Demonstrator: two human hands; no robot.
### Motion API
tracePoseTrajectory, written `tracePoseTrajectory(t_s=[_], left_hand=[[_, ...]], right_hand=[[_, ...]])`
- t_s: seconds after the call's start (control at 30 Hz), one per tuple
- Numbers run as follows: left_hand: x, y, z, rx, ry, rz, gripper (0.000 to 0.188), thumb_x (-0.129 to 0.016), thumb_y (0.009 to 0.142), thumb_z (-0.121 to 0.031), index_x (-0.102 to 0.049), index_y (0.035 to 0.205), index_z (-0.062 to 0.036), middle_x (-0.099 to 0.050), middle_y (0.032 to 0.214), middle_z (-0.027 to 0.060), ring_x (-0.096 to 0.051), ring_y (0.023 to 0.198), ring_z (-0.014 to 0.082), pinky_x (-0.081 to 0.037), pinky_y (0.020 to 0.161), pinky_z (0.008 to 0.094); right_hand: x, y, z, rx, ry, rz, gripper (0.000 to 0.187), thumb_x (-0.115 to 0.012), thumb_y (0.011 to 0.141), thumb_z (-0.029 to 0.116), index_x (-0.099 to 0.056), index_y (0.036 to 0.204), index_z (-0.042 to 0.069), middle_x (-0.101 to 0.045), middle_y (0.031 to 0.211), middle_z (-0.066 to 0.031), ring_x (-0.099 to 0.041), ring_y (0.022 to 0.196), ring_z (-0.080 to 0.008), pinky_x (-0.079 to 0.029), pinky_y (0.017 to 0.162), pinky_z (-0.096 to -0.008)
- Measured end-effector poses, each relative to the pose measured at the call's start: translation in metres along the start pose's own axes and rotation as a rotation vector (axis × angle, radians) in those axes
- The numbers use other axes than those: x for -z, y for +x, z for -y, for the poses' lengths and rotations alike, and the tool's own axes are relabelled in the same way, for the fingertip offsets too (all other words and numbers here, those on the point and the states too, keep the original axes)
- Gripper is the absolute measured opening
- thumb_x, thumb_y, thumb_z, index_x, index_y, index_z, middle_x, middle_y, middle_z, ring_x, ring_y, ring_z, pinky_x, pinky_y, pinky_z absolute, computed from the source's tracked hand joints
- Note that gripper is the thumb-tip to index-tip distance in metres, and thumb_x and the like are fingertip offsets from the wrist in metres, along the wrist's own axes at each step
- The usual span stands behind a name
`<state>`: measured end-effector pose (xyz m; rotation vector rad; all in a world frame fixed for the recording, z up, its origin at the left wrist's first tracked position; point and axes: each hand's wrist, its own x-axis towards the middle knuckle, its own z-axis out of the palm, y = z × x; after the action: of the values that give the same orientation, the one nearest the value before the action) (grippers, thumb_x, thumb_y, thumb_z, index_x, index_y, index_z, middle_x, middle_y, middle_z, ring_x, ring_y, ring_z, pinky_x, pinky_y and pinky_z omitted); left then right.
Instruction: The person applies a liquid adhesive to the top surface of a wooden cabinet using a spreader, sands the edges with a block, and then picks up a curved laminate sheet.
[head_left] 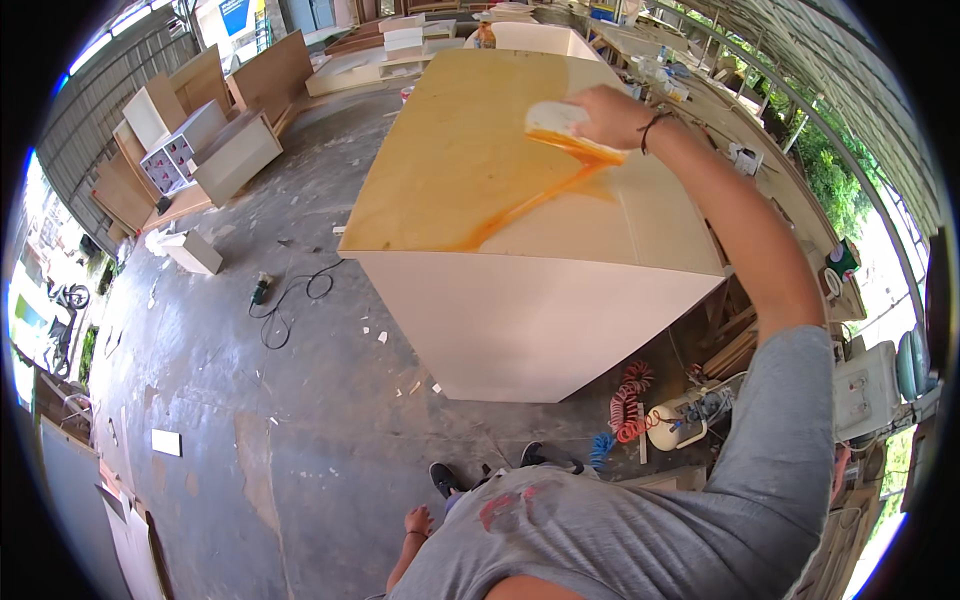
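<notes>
Your right hand (610,115) is stretched out over the big plywood surface (470,130) and is closed around a pale scraper (558,122), its lower edge pressed into a streak of orange glue (530,200) that runs from the tool down toward the near edge of the board. Your left hand (418,521) hangs low by your side, just above the floor near your dark shoes (445,478); whether it is open or closed cannot be told at this size. The board lies on a tall white cabinet (530,320), whose front face drops straight down from the near edge, so the glue trail ends close to that drop. To the right of the cabinet, a red coiled hose (628,400) and a small cream compressor tank (670,425) crowd the floor, with timber offcuts stacked behind them. To the left the concrete floor (250,400) gives you more room, though a power tool with its black cord (285,300) lies looped near the cabinet corner, and scraps are scattered about. Farther left, white boxes and brown panels (200,130) stand well apart from the cabinet.
</notes>
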<state>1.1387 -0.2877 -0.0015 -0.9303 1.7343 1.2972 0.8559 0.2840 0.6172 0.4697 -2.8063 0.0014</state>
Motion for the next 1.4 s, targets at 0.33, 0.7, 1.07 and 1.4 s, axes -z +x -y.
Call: tracePoseTrajectory(t_s=[0.33,0.7,1.07,1.4], left_hand=[[-0.022,0.02,0.048,-0.545,1.148,0.07,0.034,-0.055,0.083,-0.029,-0.055,0.111,-0.0106,-0.061,0.093,0.0026,-0.059,0.08,0.0197,-0.044,0.064,0.0391],[-0.094,-0.028,-0.011,-0.257,0.021,0.002,0.03,-0.057,0.081,-0.025,-0.062,0.102,-0.0046,-0.064,0.089,0.0044,-0.06,0.077,0.0156,-0.044,0.058,0.033],[-0.04,0.023,0.04,-0.592,1.427,0.137,0.037,-0.06,0.079,-0.031,-0.057,0.11,-0.012,-0.063,0.098,-0.0007,-0.06,0.085,0.0146,-0.047,0.068,0.0342],[-0.082,0.011,-0.063,-0.058,-0.002,0.111,0.04,-0.06,0.079,-0.032,-0.055,0.112,-0.01,-0.062,0.094,0.0025,-0.06,0.078,0.0179,-0.043,0.058,0.036]], right_hand=[[-0.029,-0.005,0.082,0.24,0.127,0.047,0.039,-0.053,0.072,0.014,-0.06,0.11,0.009,-0.063,0.087,-0.0192,-0.06,0.079,-0.0336,-0.048,0.075,-0.04],[0.019,-0.034,0.148,0.436,0.392,-0.016,0.031,-0.06,0.074,0.014,-0.062,0.104,0.009,-0.064,0.079,-0.0162,-0.061,0.074,-0.0329,-0.049,0.069,-0.0389],[-0.013,-0.053,0.024,-0.036,0.1,0.097,0.031,-0.056,0.074,0.016,-0.061,0.103,0.006,-0.062,0.089,-0.0202,-0.058,0.085,-0.0358,-0.046,0.079,-0.0425],[0.015,-0.084,0.129,0.292,0.406,0.185,0.021,-0.058,0.076,0.011,-0.065,0.095,0.013,-0.062,0.072,-0.0134,-0.06,0.064,-0.0297,-0.047,0.061,-0.0384]])
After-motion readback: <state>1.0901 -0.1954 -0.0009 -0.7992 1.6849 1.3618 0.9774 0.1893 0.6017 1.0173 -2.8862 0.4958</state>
